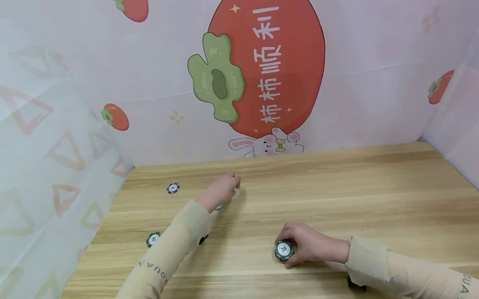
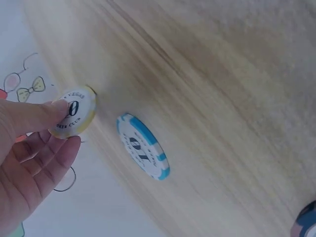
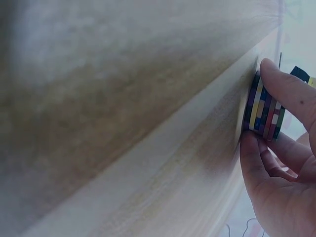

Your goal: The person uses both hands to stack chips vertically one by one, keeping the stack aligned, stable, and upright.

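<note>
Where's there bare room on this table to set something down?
The broad right side of the table, bordered by the back wall, right wall and right sleeve. A smaller patch lies between the left sleeve and chip stack. It's crowded at left, with chips around the left hand.

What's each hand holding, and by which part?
The left hand pinches a yellow-edged chip, thumb on its face. The right hand grips a chip stack by its sides.

At the head view's lower centre, the chip stack [image 1: 284, 250] is showing a green-rimmed white top. In the left wrist view, the chip [image 2: 82, 112] at left is wearing yellow and white, the middle disc [image 2: 143, 146] blue-and-white edge blocks.
</note>
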`<action>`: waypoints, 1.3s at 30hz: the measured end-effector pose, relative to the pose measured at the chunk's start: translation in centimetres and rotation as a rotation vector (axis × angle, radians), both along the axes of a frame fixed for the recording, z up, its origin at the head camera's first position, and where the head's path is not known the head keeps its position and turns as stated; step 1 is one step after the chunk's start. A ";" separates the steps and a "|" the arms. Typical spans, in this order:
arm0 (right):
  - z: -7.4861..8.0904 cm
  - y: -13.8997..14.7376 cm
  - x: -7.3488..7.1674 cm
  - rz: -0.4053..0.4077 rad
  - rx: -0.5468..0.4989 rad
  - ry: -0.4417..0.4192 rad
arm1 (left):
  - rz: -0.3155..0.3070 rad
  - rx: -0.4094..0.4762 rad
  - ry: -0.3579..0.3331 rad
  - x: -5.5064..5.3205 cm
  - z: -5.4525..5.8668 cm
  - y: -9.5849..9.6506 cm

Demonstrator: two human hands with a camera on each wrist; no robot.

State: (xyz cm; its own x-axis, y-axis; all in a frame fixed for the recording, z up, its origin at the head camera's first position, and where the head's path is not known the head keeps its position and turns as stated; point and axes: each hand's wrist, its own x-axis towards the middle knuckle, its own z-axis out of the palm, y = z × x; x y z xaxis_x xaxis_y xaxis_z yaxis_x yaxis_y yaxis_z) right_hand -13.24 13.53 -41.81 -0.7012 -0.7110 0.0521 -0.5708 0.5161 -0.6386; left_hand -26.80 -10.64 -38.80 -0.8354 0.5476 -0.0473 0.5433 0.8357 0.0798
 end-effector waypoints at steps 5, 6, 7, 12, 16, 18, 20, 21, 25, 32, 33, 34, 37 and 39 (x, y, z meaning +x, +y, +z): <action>0.0 -0.1 -0.1 -0.010 0.012 -0.026 | -0.063 0.031 0.003 0.8 0.5 -0.1; 0.0 -0.1 -0.1 -0.011 0.015 -0.030 | -0.079 0.035 0.002 0.9 0.6 -0.1; 0.1 -0.1 -0.1 -0.013 0.016 -0.035 | -0.092 0.041 0.001 1.0 0.6 -0.1; 0.1 0.0 -0.1 -0.017 0.016 -0.050 | -0.132 0.025 0.019 1.6 0.6 0.0; 0.1 0.0 -0.1 -0.017 0.016 -0.046 | -0.161 0.021 0.026 2.4 1.0 0.3; 0.2 -0.1 -0.1 -0.017 0.016 -0.039 | -0.184 0.021 0.035 3.0 1.2 0.5; 0.2 -0.1 -0.1 -0.019 0.016 -0.034 | -0.208 0.025 0.039 3.5 1.4 0.7; 0.2 -0.1 -0.1 -0.019 0.015 -0.029 | -0.215 0.023 0.042 3.8 1.5 0.8; 0.2 -0.1 0.0 -0.020 0.013 -0.022 | -0.243 0.014 0.029 4.9 1.7 1.2; 0.2 -0.1 0.0 -0.025 0.018 -0.029 | -0.309 0.066 -0.031 6.5 2.2 1.6; 0.2 -0.1 0.0 -0.026 0.018 -0.030 | -0.320 0.069 -0.038 6.7 2.2 1.6; 0.2 -0.1 0.0 -0.026 0.017 -0.029 | -0.327 0.074 -0.052 6.8 2.2 1.6; 0.2 -0.1 0.0 -0.025 0.014 -0.028 | -0.343 0.077 -0.080 7.3 2.3 1.8; 0.2 -0.1 0.0 -0.025 0.013 -0.025 | -0.349 0.087 -0.105 7.6 2.3 1.9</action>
